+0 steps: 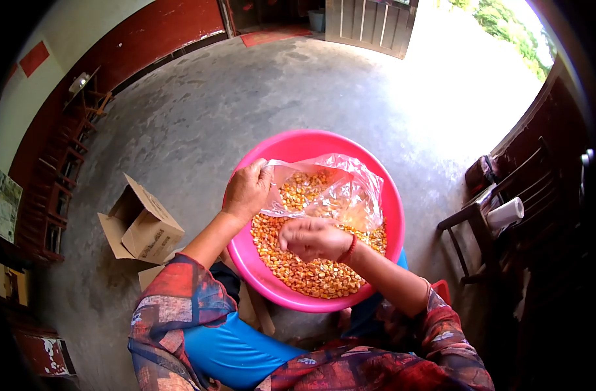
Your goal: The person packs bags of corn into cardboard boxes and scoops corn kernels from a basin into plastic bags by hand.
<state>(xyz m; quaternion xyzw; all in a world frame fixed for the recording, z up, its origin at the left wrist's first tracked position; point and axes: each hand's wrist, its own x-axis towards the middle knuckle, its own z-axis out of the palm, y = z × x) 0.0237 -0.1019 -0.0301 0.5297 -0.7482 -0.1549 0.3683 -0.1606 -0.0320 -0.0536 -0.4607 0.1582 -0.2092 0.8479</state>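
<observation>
A round pink basin (253, 268) holds many yellow-orange corn kernels (324, 279). Over its upper part lies a clear plastic bag (363, 189), with kernels showing in or through it. My left hand (249, 189) pinches the bag's left edge at the basin's upper left rim. Below the bag, my right hand (311, 238) is over the kernels with its fingers curled, slightly blurred; whether anything is in it cannot be made out. A red bracelet (348, 249) circles the right wrist.
An open cardboard box (151, 234) stands on the concrete floor (180, 111) at the left. At the right is a wooden chair (470, 218) with a white roll (506, 212). Several wooden chairs line the left wall, and a bright doorway opens at the upper right.
</observation>
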